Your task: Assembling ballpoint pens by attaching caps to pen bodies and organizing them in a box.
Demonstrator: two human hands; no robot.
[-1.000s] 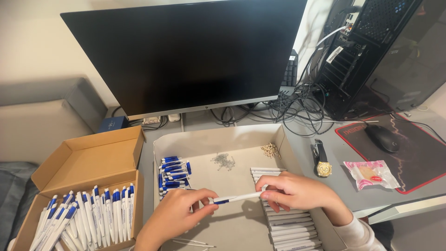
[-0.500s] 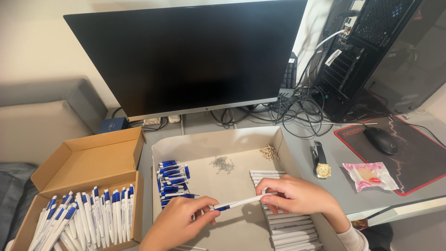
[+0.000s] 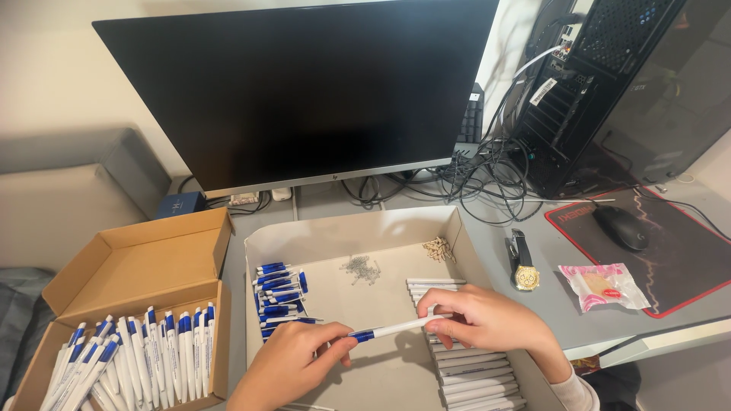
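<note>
Your left hand and right hand each close their grip on one end of a white pen with a blue tip, holding it level above the shallow white tray, between the blue pen parts and the white barrels.

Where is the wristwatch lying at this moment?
In the head view the wristwatch lies on the grey desk, right of the white tray, between the tray's right wall and the pink-wrapped snack, left of the mouse pad.
</note>
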